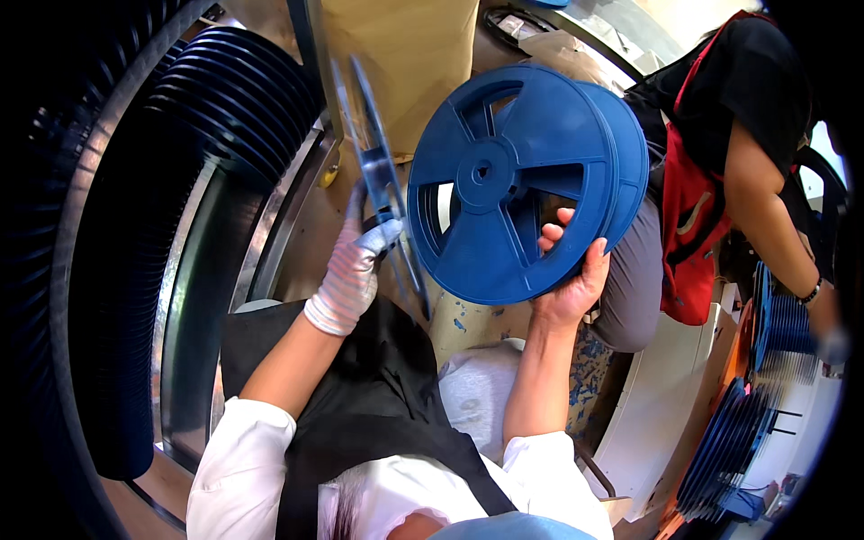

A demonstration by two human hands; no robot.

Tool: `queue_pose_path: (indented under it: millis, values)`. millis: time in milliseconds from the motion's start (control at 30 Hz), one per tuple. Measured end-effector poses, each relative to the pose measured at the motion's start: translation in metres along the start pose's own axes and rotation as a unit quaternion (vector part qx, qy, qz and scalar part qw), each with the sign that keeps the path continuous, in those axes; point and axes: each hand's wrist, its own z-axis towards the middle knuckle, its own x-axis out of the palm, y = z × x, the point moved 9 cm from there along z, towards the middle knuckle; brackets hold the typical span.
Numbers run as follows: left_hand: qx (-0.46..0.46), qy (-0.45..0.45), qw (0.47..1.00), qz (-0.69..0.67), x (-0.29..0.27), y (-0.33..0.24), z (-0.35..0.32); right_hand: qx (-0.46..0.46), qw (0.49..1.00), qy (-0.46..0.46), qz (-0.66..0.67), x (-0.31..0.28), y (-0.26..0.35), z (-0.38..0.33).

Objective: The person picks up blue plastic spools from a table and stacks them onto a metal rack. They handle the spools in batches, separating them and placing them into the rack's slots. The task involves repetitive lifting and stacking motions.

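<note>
My right hand point(572, 292), bare, grips a large blue plastic reel point(493, 234) by its lower right rim. The thumb lies outside the rim and some fingertips show through a cut-out of the front disc. Tilted, this reel shows a round hub and wide spokes, with another blue disc edge behind it. My left hand point(351, 274), in a whitish striped glove, is closed on a second blue reel point(380, 166), seen nearly edge-on and smeared by motion. That reel stands upright just left of the first one; whether their rims touch I cannot tell.
Rows of dark reels point(229, 99) fill a metal-edged rack on my left. A brown cardboard box point(396, 63) stands ahead. At right, a co-worker in black and a red apron point(693, 225) reaches toward stacked blue reels point(729, 441). A white box point(661, 409) is nearby.
</note>
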Motion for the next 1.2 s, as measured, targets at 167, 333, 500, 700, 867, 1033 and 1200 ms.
queue_pose_path:
  millis: [167, 333, 500, 700, 867, 1033, 1200]
  values:
    - [0.023, 0.032, 0.997, 0.060, 0.026, 0.020, 0.017, 0.032, 0.992, 0.115, -0.050, 0.069, -0.023, -0.038]
    - [-0.053, 0.117, 0.989, -0.076, 0.020, 0.035, 0.026, 0.107, 0.979, 0.162, -0.055, 0.086, -0.052, -0.057]
    - [-0.068, 0.076, 0.986, -0.128, -0.007, 0.000, -0.010, 0.061, 0.992, 0.081, -0.075, 0.040, -0.026, -0.009]
    - [-0.132, 0.209, 0.921, -0.301, 0.016, 0.001, -0.019, 0.021, 0.999, -0.012, -0.048, -0.014, -0.017, 0.021]
    - [-0.158, 0.283, 0.889, -0.325, 0.023, 0.010, -0.021, 0.044, 0.999, -0.025, 0.017, -0.033, -0.021, 0.027]
    - [-0.034, 0.281, 0.912, -0.296, 0.015, 0.005, -0.017, 0.059, 0.994, -0.016, 0.095, -0.050, -0.021, 0.022]
    - [-0.089, 0.213, 0.915, -0.330, 0.018, 0.002, -0.022, 0.088, 0.986, -0.102, 0.100, -0.051, -0.017, 0.027]
